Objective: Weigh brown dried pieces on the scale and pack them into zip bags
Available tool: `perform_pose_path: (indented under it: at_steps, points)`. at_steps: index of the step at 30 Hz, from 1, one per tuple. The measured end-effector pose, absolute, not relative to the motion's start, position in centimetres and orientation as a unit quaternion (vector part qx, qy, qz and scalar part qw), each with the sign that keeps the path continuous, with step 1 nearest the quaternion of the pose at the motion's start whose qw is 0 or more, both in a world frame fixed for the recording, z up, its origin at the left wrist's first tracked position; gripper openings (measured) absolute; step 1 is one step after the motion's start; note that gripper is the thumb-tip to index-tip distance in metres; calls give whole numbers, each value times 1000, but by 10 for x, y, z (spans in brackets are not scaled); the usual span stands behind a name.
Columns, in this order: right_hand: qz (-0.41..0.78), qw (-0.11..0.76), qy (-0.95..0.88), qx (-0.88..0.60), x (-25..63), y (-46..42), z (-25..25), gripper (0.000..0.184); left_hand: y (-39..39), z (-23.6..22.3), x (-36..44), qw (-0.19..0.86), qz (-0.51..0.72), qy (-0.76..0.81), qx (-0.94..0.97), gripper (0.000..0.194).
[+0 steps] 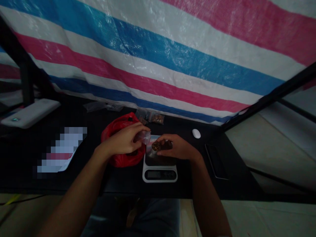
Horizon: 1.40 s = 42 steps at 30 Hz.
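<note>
My left hand (127, 140) is closed on a small clear plastic bag (146, 136), above the right side of an open red plastic bag (116, 161). Just to the right, my right hand (176, 146) grips a small round cup (156, 146) with brownish bits in it. The cup is over the dark plate of a white digital scale (160, 177); I cannot tell whether it touches the plate. No reading can be made out on the scale's display. What lies inside the red bag is mostly hidden by my left hand and wrist.
Behind the scale lie small clear bags of brown bits (157, 118), with more clear bags (95, 106) farther left. A white mouse (196, 133) and a dark phone-like device (216, 161) are to the right. A blurred-out sheet (61, 149) lies left. Striped plastic sheeting (158, 75) hangs behind the black table.
</note>
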State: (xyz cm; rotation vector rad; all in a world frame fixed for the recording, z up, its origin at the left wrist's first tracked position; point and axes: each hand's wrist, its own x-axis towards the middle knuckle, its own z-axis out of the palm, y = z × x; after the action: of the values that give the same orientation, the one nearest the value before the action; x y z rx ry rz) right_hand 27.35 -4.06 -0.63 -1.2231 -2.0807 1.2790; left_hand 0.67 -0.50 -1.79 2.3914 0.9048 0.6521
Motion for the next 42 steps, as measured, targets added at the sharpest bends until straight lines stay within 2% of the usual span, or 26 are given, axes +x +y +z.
perform_pose_path:
  at_steps: [7,12,21,28,35,42]
  points:
    - [414,244,-749,-456,276,-40,-7,31,-4,-22,12,295,222,347,862,58]
    - [372,266,-767,-450,275,-39,-6,30,-4,-20,16,297,225,344,862,46]
    - [299,298,-800,-427,271,-39,-10,30,-4,-26,22,298,258,336,855,48]
    - [306,309,-783,-444,268,-39,-13,31,-4,-29,26,301,288,325,849,47]
    - [274,326,-798,-426,268,-37,-11,23,-5,-32,28,294,299,316,851,47]
    - [240,349,-813,-400,266,-39,-10,34,-5,-32,29,313,327,296,841,49]
